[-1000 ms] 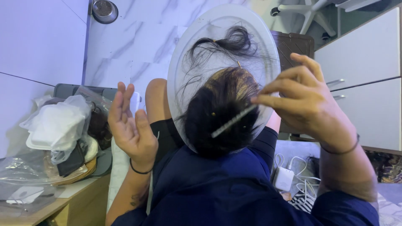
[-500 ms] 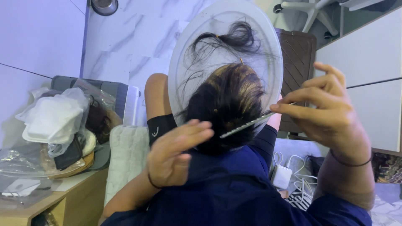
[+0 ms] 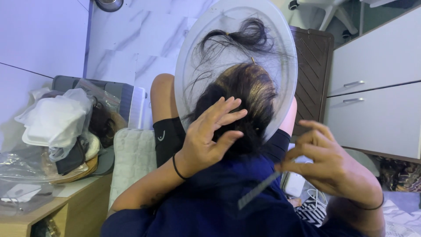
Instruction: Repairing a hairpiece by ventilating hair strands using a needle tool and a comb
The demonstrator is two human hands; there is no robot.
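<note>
Hair [image 3: 245, 98], dark with lighter brown strands, sits at the centre of the frame, on the head of a seated person in a dark blue top [image 3: 228, 202]; some loose strands spread over a round translucent disc [image 3: 193, 66] that lies behind the head in the upper middle. The left hand [image 3: 208, 134], a black band at its wrist, is open with fingers spread, its palm laid against the left side of the hair and gripping nothing. The right hand [image 3: 331, 164], at the lower right, pinches a dark comb [image 3: 258, 196] between thumb and fingers; the comb slants down to the left over the blue top, below the hair and clear of it. The seated person's bare arm with a black sleeve [image 3: 169, 136] shows just left of the head, beside a pale quilted cushion [image 3: 131, 160]. At the left edge a wooden table [image 3: 66, 204] bears white containers in a clear bag [image 3: 55, 118] and other clutter. White drawers [image 3: 377, 105] with metal handles fill the right side, with a dark brown panel [image 3: 313, 66] next to them, and white marble tiling [image 3: 131, 39] covers the upper left.
</note>
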